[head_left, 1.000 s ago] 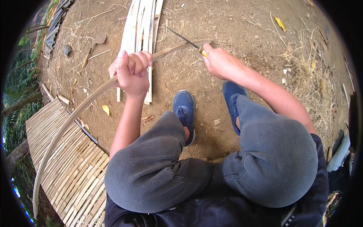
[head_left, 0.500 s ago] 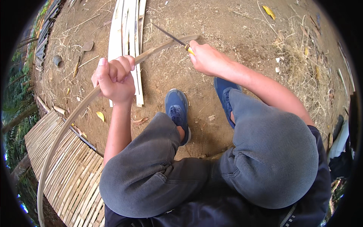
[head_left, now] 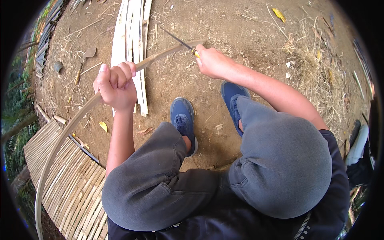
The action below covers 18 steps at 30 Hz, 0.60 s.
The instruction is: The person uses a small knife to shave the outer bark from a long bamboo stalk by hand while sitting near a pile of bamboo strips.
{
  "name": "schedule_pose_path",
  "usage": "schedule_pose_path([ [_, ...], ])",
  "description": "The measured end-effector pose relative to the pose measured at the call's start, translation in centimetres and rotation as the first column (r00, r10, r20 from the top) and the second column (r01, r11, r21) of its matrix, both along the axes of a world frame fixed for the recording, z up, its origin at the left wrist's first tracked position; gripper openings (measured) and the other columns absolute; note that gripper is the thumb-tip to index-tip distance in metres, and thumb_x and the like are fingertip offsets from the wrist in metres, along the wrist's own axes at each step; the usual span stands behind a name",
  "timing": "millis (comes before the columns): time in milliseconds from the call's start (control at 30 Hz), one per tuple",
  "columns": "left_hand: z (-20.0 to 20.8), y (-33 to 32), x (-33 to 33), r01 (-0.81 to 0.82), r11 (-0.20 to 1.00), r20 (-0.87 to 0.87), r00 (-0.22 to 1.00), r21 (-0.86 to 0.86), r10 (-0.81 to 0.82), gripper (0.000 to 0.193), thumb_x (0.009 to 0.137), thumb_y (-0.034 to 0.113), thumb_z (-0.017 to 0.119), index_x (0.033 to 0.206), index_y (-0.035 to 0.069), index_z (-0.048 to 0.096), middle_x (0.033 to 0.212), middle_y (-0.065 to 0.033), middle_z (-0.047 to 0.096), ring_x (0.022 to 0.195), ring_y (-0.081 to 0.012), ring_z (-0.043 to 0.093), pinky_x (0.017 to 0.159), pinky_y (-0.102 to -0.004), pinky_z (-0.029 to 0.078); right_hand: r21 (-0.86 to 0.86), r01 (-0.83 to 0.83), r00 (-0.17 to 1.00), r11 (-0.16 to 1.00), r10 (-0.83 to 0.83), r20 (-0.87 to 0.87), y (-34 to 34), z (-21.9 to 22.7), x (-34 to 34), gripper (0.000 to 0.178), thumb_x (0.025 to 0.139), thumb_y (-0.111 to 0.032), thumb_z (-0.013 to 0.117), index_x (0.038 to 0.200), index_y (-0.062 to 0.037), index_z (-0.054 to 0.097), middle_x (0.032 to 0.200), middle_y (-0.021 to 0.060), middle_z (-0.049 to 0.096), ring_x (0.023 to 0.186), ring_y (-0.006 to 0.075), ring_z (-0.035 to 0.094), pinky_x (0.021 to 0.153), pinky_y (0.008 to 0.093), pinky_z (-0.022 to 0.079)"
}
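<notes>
A long pale strip that looks like split bamboo (head_left: 64,134) runs from the lower left up past my fist to the upper middle. My left hand (head_left: 118,86) is closed round it, thumb up, toward its far end. In my right hand (head_left: 214,62) is a knife (head_left: 176,39) with a yellow handle, gripped in closed fingers. Its thin dark blade points up and left, crossing the strip near the far tip. Whether the edge bites into the strip, I cannot tell.
Several split strips (head_left: 130,44) lie on the dirt beyond my left hand. A slatted bamboo mat (head_left: 66,176) is at lower left. A small trowel-like tool (head_left: 89,53) and a cup-like object (head_left: 59,67) rest at far left. Shavings (head_left: 316,76) litter the right. My shoes (head_left: 183,116) stand below.
The whole view has shifted slightly, so things sit a little farther left. Both hands keep their grips, and the knife stays across the strip near its far end.
</notes>
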<state>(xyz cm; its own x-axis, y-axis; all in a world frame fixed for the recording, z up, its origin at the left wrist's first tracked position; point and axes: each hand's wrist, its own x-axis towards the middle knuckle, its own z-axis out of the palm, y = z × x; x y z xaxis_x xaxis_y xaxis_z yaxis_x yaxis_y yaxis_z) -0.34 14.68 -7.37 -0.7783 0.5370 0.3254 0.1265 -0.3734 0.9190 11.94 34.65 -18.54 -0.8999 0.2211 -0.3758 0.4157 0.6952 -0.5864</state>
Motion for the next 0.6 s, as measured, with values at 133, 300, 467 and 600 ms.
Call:
schedule_pose_path([
  [133, 0.0, 0.5, 0.3, -0.006, 1.000, 0.014, 1.000, 0.005, 0.006, 0.045, 0.098, 0.018, 0.034, 0.054, 0.016, 0.021, 0.045, 0.0012, 0.020, 0.045, -0.0127, 0.021, 0.056, -0.0346, 0.036, -0.035, 0.108, 0.969, 0.994, -0.098, 0.227, 3.0, -5.6, 0.9, 0.030, 0.093, -0.006, 0.044, 0.120, 0.0084, 0.046, 0.093, 0.0265, 0.066, 0.083, 0.0340, 0.068, 0.065, 0.0426, 0.055],
  [300, 0.6, 0.3, 0.7, -0.034, 0.999, -0.011, 0.999, -0.021, 0.034, 0.046, 0.097, 0.018, 0.034, 0.053, 0.017, 0.022, 0.045, 0.0017, 0.019, 0.045, -0.0128, 0.021, 0.056, -0.0351, 0.037, -0.117, 0.075, 0.990, 0.990, -0.060, 0.126, -0.1, -1.0, 0.9, 0.034, 0.090, -0.001, 0.048, 0.123, 0.0076, 0.047, 0.099, 0.0259, 0.066, 0.084, 0.0315, 0.069, 0.067, 0.0433, 0.056],
  [467, 0.0, 0.5, -0.1, 0.026, 0.999, 0.013, 1.000, 0.020, -0.027, 0.046, 0.097, 0.019, 0.035, 0.054, 0.017, 0.022, 0.045, 0.0019, 0.019, 0.045, -0.0125, 0.022, 0.056, -0.0345, 0.036, -0.028, 0.043, 0.990, 0.999, -0.039, 0.134, 3.4, -4.3, -0.7, 0.028, 0.094, -0.010, 0.047, 0.117, 0.0057, 0.047, 0.092, 0.0269, 0.066, 0.086, 0.0376, 0.068, 0.073, 0.0483, 0.054],
  [600, -0.4, -0.6, 0.3, -0.008, 1.000, 0.040, 0.999, 0.008, 0.008, 0.045, 0.097, 0.019, 0.035, 0.054, 0.017, 0.021, 0.045, 0.0017, 0.019, 0.044, -0.0124, 0.022, 0.056, -0.0341, 0.036, -0.069, 0.004, 0.985, 0.998, 0.008, 0.171, 1.8, -0.9, -0.9, 0.031, 0.090, -0.004, 0.050, 0.119, 0.0076, 0.048, 0.098, 0.0237, 0.066, 0.092, 0.0304, 0.068, 0.075, 0.0413, 0.057],
])
